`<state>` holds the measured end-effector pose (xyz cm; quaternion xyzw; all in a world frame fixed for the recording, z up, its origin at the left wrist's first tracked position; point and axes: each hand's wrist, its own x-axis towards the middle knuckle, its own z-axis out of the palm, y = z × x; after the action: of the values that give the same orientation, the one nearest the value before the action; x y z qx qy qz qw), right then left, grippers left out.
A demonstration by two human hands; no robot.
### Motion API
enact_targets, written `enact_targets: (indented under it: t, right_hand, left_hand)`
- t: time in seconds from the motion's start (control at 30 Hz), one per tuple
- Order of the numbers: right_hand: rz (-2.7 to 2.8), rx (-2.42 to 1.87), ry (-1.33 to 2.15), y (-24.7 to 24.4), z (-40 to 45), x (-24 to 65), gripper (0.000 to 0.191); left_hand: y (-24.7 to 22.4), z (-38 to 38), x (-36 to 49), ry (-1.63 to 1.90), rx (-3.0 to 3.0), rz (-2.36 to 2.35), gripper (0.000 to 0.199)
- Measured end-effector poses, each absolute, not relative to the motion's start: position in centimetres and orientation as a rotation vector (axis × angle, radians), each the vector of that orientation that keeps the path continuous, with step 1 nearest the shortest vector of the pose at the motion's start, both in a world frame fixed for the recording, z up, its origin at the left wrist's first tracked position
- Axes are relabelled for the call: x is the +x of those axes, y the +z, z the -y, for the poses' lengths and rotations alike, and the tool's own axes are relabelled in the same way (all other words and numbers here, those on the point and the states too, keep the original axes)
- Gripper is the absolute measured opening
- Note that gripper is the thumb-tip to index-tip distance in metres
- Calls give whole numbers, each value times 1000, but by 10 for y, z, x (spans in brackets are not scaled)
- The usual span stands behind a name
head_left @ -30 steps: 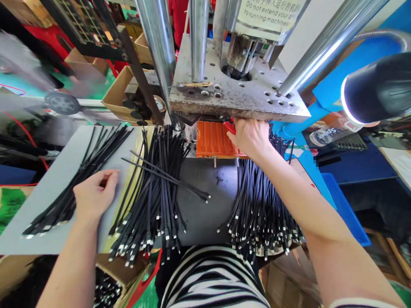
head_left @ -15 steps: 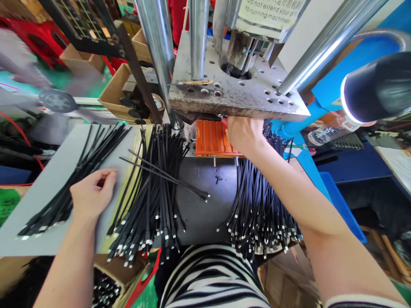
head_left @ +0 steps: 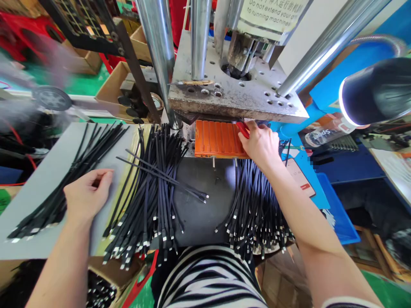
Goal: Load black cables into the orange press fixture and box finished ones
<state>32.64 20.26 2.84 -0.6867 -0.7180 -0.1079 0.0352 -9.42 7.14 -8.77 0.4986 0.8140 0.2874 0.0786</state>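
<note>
My right hand point(head_left: 261, 143) is closed around a small red tool point(head_left: 243, 129), most of which is hidden by the fingers. It is at the right end of an orange grooved block point(head_left: 220, 139), under the metal press plate point(head_left: 237, 100). My left hand point(head_left: 88, 192) hovers at the left, fingers curled and thumb against the index finger, with nothing visible in it. Beneath and beside it lies a bundle of black cables point(head_left: 61, 188) with metal plugs. A larger cable pile point(head_left: 144, 205) spreads left of centre, and two loose cables point(head_left: 167, 176) cross it. Another cable pile point(head_left: 257, 205) hangs below my right forearm.
Steel columns point(head_left: 157, 47) rise around the press. A black lamp point(head_left: 375, 92) is at the right, above a plastic bottle point(head_left: 324, 134). A phone point(head_left: 300, 176) lies beside my right forearm, near a blue tray point(head_left: 342, 214). Cardboard boxes point(head_left: 112, 87) stand behind at the left.
My right hand has moved right along the orange block with the red tool, uncovering more of its grooves. The black scrap on the dark surface is gone from its spot. My left hand stays put.
</note>
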Motion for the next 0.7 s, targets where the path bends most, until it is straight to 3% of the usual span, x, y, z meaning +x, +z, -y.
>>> enact_targets:
  t: [0.7]
  right_hand:
    - [2384,-2049,-483,45,-212,333,37]
  left_hand:
    - [-79,-74,-85,825,1437,-2507,49]
